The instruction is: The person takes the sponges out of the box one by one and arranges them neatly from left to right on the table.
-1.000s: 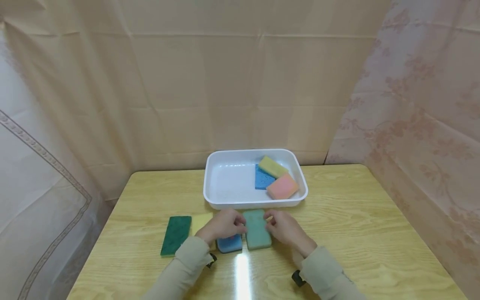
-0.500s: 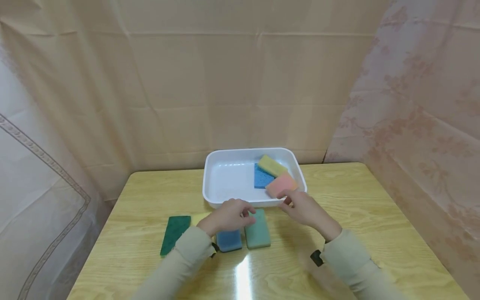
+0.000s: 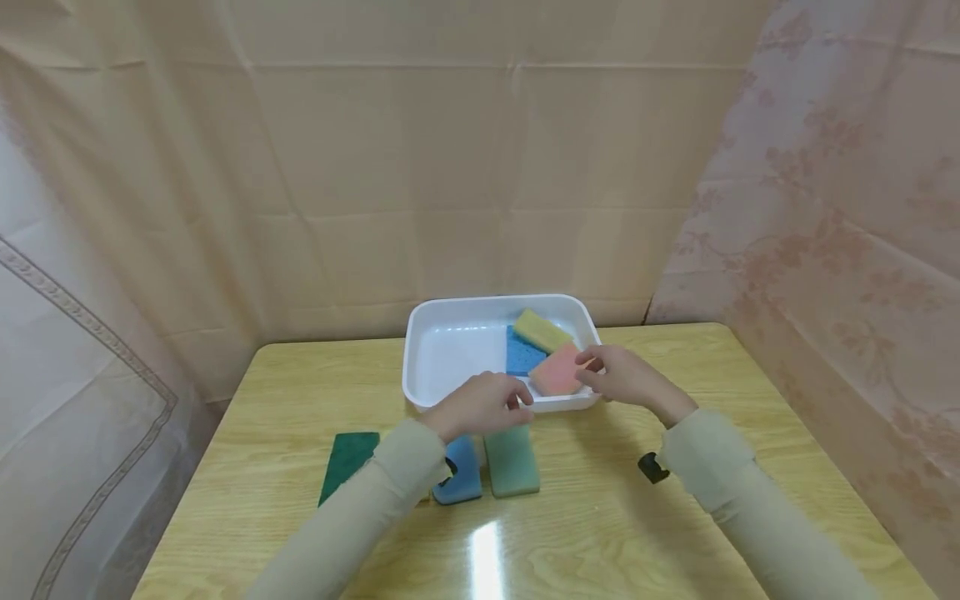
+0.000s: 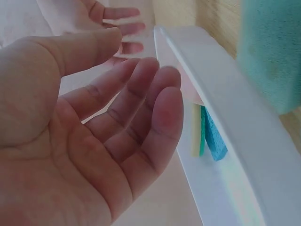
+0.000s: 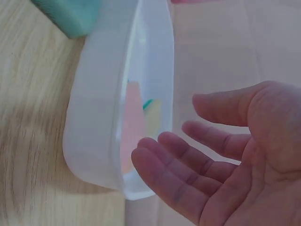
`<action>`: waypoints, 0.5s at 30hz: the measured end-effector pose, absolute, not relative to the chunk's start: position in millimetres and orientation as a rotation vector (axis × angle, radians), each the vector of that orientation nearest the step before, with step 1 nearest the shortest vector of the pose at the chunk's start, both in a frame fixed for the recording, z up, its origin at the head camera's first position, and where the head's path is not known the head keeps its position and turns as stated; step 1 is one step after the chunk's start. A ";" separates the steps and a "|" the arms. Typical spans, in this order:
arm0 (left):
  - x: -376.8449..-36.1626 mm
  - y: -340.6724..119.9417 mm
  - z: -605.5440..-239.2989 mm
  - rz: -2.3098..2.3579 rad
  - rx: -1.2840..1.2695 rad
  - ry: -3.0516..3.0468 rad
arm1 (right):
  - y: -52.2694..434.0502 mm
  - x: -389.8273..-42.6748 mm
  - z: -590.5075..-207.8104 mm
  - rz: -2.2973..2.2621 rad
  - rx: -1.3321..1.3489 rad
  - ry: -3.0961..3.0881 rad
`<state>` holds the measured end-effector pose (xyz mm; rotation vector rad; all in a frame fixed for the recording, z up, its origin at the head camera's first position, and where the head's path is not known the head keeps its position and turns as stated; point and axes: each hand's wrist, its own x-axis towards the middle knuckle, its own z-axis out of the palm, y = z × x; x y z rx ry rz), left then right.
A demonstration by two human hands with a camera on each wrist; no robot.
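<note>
2 hands at the white tray [image 3: 420,354]: I log my right hand [image 3: 626,379], fingers relaxed, touching the pink sponge [image 3: 557,375] inside its near right corner; my left hand [image 3: 483,402] hovers empty over the near rim. Teal sponge [image 3: 512,461] lies on the wooden table [image 3: 675,492].

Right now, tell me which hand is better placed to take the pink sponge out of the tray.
Right. The right hand hovers open at the pink sponge's near-right corner inside the white tray. The left hand, also open, sits over the tray's front rim, further from that sponge.
</note>
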<state>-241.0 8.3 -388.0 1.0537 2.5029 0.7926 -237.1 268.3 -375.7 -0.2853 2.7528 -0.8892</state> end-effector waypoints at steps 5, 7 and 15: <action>-248.6 17.5 -382.7 0.762 1.058 2.529 | 274.8 -254.6 -374.5 -1.067 -0.177 2.593; -253.1 21.6 -380.1 0.749 1.058 2.537 | 276.1 -260.8 -375.4 -1.085 -0.145 2.565; -273.9 39.0 -376.9 0.718 0.998 2.568 | 275.5 -276.7 -380.9 -1.131 -0.023 2.507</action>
